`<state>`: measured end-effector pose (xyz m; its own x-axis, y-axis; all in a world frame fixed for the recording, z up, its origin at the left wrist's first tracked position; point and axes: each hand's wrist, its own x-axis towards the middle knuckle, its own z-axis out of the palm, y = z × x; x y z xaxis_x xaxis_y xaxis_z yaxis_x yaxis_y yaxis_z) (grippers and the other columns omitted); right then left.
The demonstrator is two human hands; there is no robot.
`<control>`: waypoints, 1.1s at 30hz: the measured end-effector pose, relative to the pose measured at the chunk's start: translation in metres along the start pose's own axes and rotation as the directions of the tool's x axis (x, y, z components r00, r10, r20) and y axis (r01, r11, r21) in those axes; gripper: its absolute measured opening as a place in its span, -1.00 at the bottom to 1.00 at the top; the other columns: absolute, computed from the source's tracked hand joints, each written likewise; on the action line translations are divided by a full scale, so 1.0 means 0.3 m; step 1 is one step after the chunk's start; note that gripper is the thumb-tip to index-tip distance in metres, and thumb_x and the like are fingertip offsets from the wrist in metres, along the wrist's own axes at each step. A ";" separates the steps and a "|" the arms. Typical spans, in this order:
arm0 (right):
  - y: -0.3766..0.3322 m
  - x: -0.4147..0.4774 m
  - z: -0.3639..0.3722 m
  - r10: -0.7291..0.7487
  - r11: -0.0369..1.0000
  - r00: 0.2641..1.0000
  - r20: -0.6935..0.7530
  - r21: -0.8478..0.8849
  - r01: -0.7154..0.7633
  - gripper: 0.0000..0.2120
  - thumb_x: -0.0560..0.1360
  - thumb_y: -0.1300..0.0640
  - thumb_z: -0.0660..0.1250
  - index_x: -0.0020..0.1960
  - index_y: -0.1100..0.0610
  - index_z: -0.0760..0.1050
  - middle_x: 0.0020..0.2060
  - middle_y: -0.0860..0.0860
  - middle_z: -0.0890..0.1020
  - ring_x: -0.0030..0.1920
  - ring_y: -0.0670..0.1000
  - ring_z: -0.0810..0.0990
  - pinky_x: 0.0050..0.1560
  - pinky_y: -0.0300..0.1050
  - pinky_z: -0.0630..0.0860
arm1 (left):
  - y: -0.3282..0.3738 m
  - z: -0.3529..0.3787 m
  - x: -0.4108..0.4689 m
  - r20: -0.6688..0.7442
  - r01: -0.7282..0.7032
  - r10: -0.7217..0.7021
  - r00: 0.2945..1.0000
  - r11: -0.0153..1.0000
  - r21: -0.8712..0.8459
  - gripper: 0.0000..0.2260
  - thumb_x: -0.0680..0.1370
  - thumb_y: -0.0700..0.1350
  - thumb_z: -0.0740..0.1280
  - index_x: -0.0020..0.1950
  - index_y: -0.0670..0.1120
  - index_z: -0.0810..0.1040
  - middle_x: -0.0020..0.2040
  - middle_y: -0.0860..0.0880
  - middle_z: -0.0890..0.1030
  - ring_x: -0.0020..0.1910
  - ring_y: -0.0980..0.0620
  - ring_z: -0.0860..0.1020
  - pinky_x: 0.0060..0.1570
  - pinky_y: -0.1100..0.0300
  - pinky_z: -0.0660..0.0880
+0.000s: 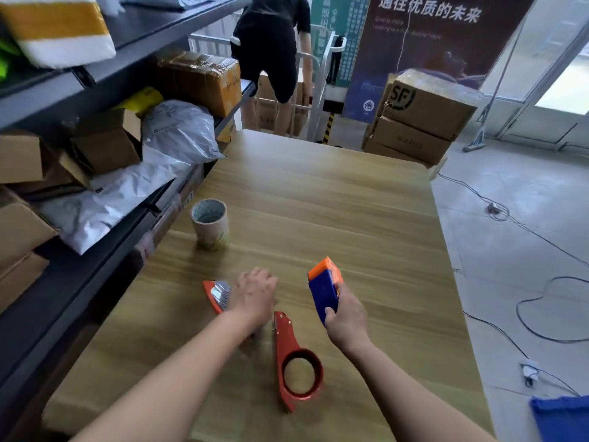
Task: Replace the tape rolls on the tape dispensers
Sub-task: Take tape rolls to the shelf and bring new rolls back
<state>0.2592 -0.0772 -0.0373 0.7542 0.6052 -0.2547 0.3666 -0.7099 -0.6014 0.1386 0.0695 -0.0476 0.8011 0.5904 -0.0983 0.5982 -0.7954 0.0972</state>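
A wooden table (318, 199) is filling the middle of the frame, running from the bottom edge up towards the centre top. Dark shelving (105, 250) is lining the left side, and it is carrying brown cartons and grey mailer bags (178, 132). Stacked boxes (417, 122) are sitting on the floor at the upper right, just past the table's far corner. A person in black (271, 43) is standing at the top centre, beyond the table. Cables (541, 314) are trailing over the floor along the right edge.

Two tape rolls (209, 223) are standing stacked on the table, left of centre, near the shelving and well apart from both hands. An empty red dispenser (296, 362) is lying on its side at the lower centre, between the two forearms, with its ring towards the bottom of the frame. A second red dispenser (216, 295), its metal blade showing, is lying just left of it.

The left hand (255, 298) is resting knuckles-up over that second dispenser; its fingers are curling down out of sight, so I cannot tell whether they are clamping it. The right hand (345, 314) is holding a blue dispenser (323, 291) with an orange top above the table, right of centre, with thumb and fingers closing on its opposite sides.
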 end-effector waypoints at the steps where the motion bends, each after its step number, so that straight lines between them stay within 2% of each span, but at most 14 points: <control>1: 0.032 -0.029 -0.010 -0.005 1.000 1.000 0.006 -0.001 0.005 -0.43 0.44 0.30 0.27 0.42 0.03 0.30 0.19 0.04 0.58 0.12 0.11 0.56 -0.02 -0.11 0.47 | 0.035 0.014 -0.035 0.005 -0.007 0.007 1.000 1.000 0.003 -0.70 0.52 0.02 0.27 0.23 0.00 0.49 0.24 0.00 0.49 0.29 -0.02 0.38 0.22 0.11 0.31; 7: 0.205 -0.190 -0.052 0.000 0.998 0.999 0.052 -0.056 0.003 -0.63 0.45 0.30 0.26 0.23 0.06 0.39 0.11 0.04 0.59 0.08 0.10 0.57 0.01 -0.04 0.52 | 0.214 0.086 -0.213 0.036 -0.022 0.021 0.999 0.999 0.029 -0.69 0.52 0.10 0.26 0.20 -0.01 0.49 0.23 -0.01 0.49 0.30 -0.02 0.36 0.28 0.09 0.31; 11: 0.286 -0.260 -0.062 -0.002 0.997 0.997 0.075 -0.078 0.007 -0.58 0.41 0.36 0.20 0.24 0.10 0.39 0.07 0.04 0.59 0.02 0.10 0.56 -0.07 -0.07 0.49 | 0.292 0.135 -0.303 0.075 -0.005 0.003 0.997 1.000 0.030 -0.69 0.53 0.06 0.21 0.21 0.00 0.49 0.29 -0.02 0.47 0.32 -0.02 0.33 0.33 0.08 0.27; 15: 0.336 -0.300 -0.051 0.015 0.987 0.992 0.129 -0.158 0.005 -0.54 0.43 0.36 0.19 0.31 0.14 0.34 0.15 0.09 0.54 0.10 0.15 0.55 0.03 0.02 0.52 | 0.321 0.170 -0.357 0.132 0.036 -0.030 0.991 0.999 -0.040 -0.66 0.53 0.09 0.25 0.27 -0.01 0.47 0.47 -0.08 0.29 0.47 -0.06 0.20 0.42 0.04 0.17; 18: 0.357 -0.316 -0.035 0.024 0.986 0.990 0.140 -0.168 0.000 -0.48 0.43 0.36 0.22 0.36 0.12 0.30 0.19 0.09 0.53 0.14 0.16 0.54 0.05 0.01 0.51 | 0.326 0.180 -0.370 0.154 0.046 -0.035 0.988 0.996 -0.071 -0.64 0.54 0.12 0.25 0.27 0.00 0.46 0.52 -0.10 0.21 0.50 -0.08 0.15 0.42 0.02 0.16; 23: 0.362 -0.328 -0.010 0.002 0.994 0.984 0.177 -0.108 0.018 -0.36 0.41 0.39 0.16 0.44 0.04 0.23 0.21 0.09 0.52 0.13 0.20 0.54 -0.02 -0.04 0.47 | 0.297 0.164 -0.360 0.070 0.028 -0.021 0.997 0.994 -0.103 -0.62 0.57 0.14 0.18 0.30 -0.01 0.45 0.44 -0.05 0.34 0.43 -0.04 0.26 0.35 0.05 0.27; 25: 0.360 -0.331 0.004 0.003 0.995 0.983 0.184 -0.101 0.016 -0.35 0.42 0.37 0.16 0.46 0.01 0.21 0.24 0.08 0.52 0.15 0.20 0.54 -0.01 -0.06 0.46 | 0.275 0.152 -0.349 0.011 0.043 -0.042 0.999 0.994 -0.100 -0.64 0.59 0.11 0.15 0.32 -0.01 0.44 0.38 -0.05 0.39 0.38 -0.04 0.31 0.29 0.07 0.32; 28: 0.355 -0.339 0.026 0.017 0.988 0.980 0.197 -0.153 0.014 -0.43 0.51 0.27 0.19 0.50 0.07 0.16 0.33 0.09 0.47 0.28 0.19 0.48 0.20 -0.01 0.45 | 0.229 0.137 -0.325 -0.035 0.090 -0.093 0.995 0.993 -0.074 -0.72 0.57 -0.06 0.18 0.27 -0.04 0.44 0.32 -0.06 0.43 0.33 -0.06 0.34 0.24 0.08 0.34; 30: 0.350 -0.338 0.033 0.020 0.985 0.980 0.200 -0.172 0.016 -0.44 0.53 0.22 0.20 0.50 0.09 0.16 0.34 0.09 0.45 0.32 0.17 0.45 0.27 0.00 0.42 | 0.192 0.132 -0.308 0.019 0.155 -0.155 0.988 0.987 -0.033 -0.64 0.53 -0.19 0.17 0.33 -0.05 0.37 0.39 -0.09 0.34 0.41 -0.07 0.25 0.34 0.09 0.25; 33: 0.336 -0.334 0.031 -0.012 0.969 0.994 0.109 -0.246 0.038 -0.55 0.52 0.11 0.28 0.39 0.08 0.31 0.22 0.07 0.44 0.24 0.14 0.44 0.19 0.00 0.46 | 0.141 0.130 -0.287 0.133 0.235 -0.238 0.962 0.971 0.044 -0.50 0.52 -0.28 0.13 0.46 -0.02 0.23 0.54 -0.12 0.10 0.53 -0.09 0.02 0.48 0.02 0.03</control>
<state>0.2156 -0.2061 -0.0795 0.6862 0.6491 -0.3284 0.5178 -0.7529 -0.4062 0.0943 -0.0203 -0.0735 0.6253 0.7395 -0.2494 0.7679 -0.6399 0.0281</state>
